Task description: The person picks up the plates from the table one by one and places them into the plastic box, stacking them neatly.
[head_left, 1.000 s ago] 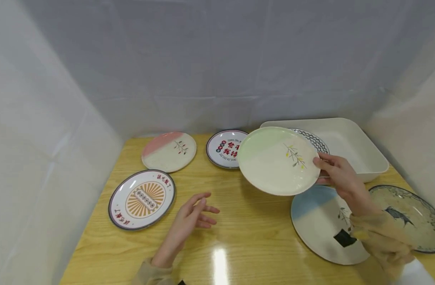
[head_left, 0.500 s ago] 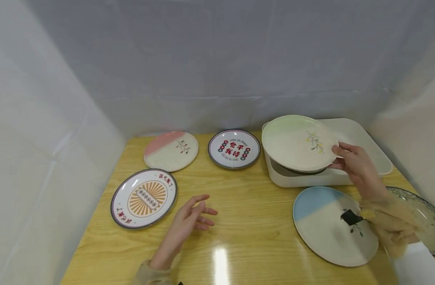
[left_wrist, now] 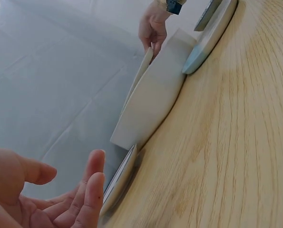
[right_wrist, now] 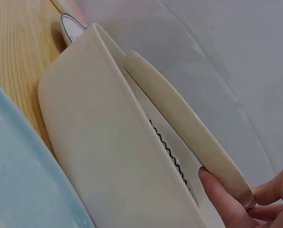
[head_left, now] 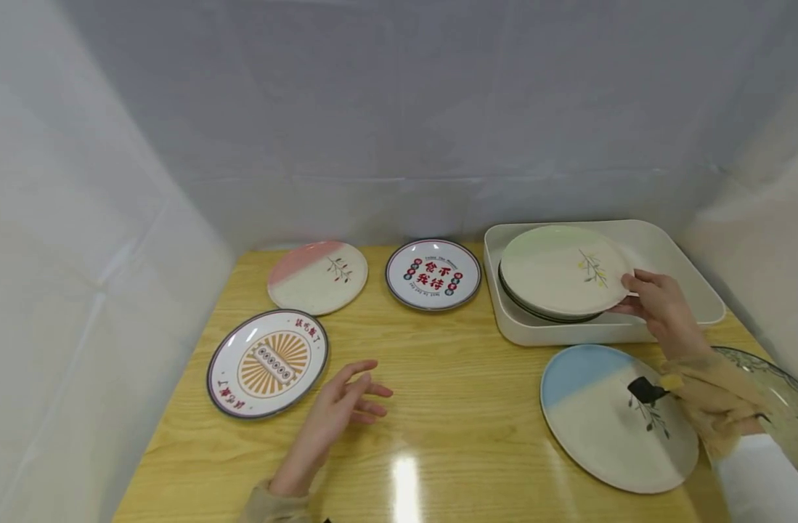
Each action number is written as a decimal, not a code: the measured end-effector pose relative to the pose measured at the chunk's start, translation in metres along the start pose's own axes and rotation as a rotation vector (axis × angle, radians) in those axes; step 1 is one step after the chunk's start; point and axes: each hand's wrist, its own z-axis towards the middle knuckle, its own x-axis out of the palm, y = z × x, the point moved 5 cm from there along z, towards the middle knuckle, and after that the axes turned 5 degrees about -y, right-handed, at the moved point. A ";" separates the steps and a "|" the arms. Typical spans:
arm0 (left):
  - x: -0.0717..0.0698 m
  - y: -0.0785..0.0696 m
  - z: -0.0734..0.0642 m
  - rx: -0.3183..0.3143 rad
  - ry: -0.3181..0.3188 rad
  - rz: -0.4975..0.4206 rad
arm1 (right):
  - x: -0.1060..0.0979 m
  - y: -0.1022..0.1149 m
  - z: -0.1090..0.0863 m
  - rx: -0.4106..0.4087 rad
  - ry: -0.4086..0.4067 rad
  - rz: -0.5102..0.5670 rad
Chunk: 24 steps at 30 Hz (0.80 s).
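My right hand [head_left: 660, 309] pinches the right edge of a green-and-cream plate [head_left: 555, 272] with a yellow-flowered sprig. It tilts over the left part of a white bin [head_left: 568, 334], above a dark-rimmed plate. In the right wrist view, thumb and fingers grip the green-and-cream plate [right_wrist: 189, 123] from both faces, and the zigzag-patterned plate [right_wrist: 167, 149] shows beneath it inside the bin. My left hand [head_left: 340, 403] hovers over the table with relaxed fingers, holding nothing, to the right of a white plate with an orange sunburst [head_left: 268, 363].
A pink-and-cream plate [head_left: 316, 280] and a small white plate with red characters [head_left: 433, 274] lie at the back. Before the bin lies a blue-and-cream plate [head_left: 614, 428]. A patterned plate [head_left: 791, 421] is partly behind my right forearm. Light sheeting [head_left: 399, 109] hangs behind.
My right hand has carried the green-and-cream plate rightward from over the table to over the bin, then lowered it into the bin's left part. The left hand stays nearly still.
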 end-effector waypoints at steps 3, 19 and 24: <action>0.000 0.000 0.000 -0.002 0.006 0.006 | -0.004 -0.004 0.002 0.013 0.009 -0.009; 0.004 -0.002 0.000 -0.014 0.013 0.016 | -0.011 -0.013 0.012 0.036 0.045 -0.089; 0.006 -0.002 0.001 -0.017 0.018 0.023 | -0.013 -0.015 0.015 0.016 0.067 -0.105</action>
